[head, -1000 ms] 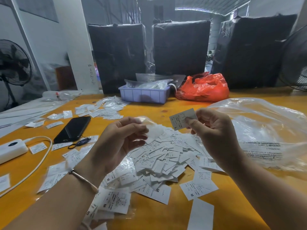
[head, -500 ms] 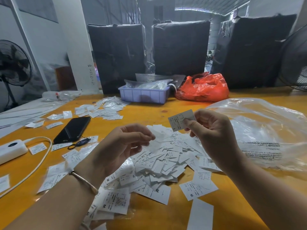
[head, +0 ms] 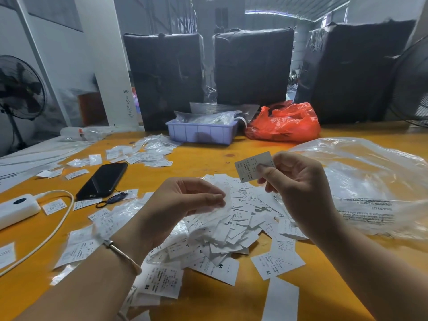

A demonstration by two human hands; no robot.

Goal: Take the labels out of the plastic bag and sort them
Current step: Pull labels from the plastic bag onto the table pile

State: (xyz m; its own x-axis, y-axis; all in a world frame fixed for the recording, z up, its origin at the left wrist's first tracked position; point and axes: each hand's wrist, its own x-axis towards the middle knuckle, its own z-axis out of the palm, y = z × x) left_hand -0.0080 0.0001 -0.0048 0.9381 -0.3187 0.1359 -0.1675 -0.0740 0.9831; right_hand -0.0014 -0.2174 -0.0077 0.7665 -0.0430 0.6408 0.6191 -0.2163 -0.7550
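— While both hands hover over the table (head: 324, 295), where do the labels sit?

— Straight beneath them. A loose heap of labels (head: 231, 228) spreads under and between the two hands: thin white paper rectangles, printed in small text, with letters M and S showing on several, lying at every angle and overlapping.

— And the left hand (head: 176, 212)?

— Its fingers (head: 208, 196) curl inward and meet the thumb on a small, pale, blurred scrap (head: 228, 196) just above the heap. I cannot tell whether that scrap is paper or clear film.

— The right hand (head: 298, 188)?

— Thumb and forefinger pinch one label (head: 253, 166) by its right edge, raised clear of the heap. It is a flat rectangle, printed face toward the camera, an L at its lower left corner. Its long axis runs left to right, tilted up toward the right.

— Anything beside that hand?

— To its right, touching the heap's edge, lies the plastic bag (head: 370, 181): clear, crinkled, glossy, with printed warning text along the near side.

— Left of the left hand?

— More labels scattered flat, a white power bank (head: 16, 208) with its cable, and a black phone (head: 102, 180) lying diagonally.

— Farther back?

— A lilac plastic tray (head: 201, 134) holding clear packets, a crumpled red bag (head: 284, 122) beside it, then three tall black wrapped bundles (head: 252, 68).
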